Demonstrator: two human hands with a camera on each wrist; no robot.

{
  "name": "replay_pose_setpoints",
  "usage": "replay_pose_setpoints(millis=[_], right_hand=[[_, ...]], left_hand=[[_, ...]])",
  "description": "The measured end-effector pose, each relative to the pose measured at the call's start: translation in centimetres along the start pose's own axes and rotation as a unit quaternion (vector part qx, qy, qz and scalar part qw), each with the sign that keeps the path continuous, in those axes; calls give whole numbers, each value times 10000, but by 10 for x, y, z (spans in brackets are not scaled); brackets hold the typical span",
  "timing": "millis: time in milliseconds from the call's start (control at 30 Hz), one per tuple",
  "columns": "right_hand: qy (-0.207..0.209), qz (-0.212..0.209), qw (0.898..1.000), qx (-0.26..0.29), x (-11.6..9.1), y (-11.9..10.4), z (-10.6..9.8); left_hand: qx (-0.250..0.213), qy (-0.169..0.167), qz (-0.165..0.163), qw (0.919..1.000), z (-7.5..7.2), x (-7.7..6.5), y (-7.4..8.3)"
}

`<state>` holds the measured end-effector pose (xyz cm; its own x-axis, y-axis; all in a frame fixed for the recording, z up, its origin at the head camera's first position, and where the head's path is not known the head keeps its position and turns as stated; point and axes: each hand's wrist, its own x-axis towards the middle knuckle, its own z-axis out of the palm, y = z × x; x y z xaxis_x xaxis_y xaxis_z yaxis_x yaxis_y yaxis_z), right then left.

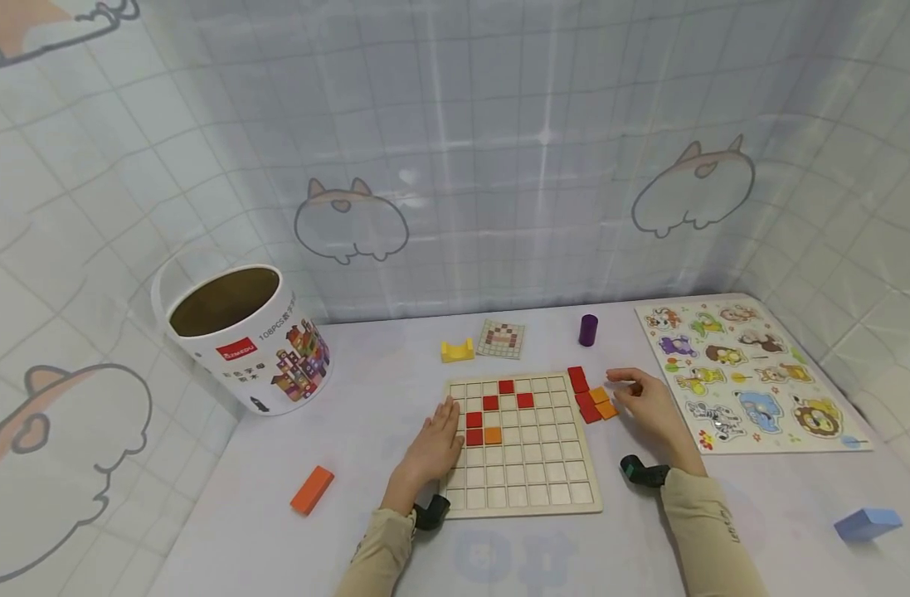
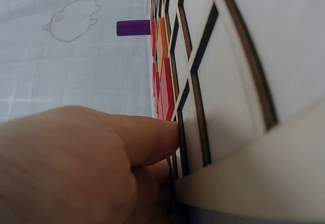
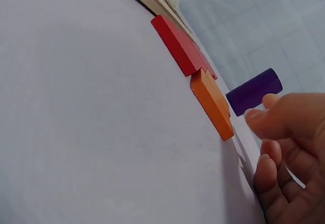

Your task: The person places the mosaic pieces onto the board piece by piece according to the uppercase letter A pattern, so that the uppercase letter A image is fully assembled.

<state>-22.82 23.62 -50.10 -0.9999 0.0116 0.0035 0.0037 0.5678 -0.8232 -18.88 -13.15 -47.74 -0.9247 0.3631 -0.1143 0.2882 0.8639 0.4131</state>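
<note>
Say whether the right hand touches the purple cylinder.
Apart: the head view shows tabletop between the right hand and the purple cylinder, which merely overlap in the right wrist view.

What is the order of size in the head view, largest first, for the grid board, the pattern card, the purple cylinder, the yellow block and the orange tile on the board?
1. Grid board
2. Pattern card
3. Purple cylinder and yellow block: too alike to rank
4. Orange tile
</note>
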Motion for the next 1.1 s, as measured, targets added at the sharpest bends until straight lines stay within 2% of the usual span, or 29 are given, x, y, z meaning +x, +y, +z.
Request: replay_pose_setpoints(millis=[533,1100], right_hand=[[-303,-213,9990,-253,0,2,4],[-322,-348,9982,-379,-2,2,3]], left_hand=[[32,39,15,10000,3,0,-2],[35,24,-5,10000,5,1,-3]])
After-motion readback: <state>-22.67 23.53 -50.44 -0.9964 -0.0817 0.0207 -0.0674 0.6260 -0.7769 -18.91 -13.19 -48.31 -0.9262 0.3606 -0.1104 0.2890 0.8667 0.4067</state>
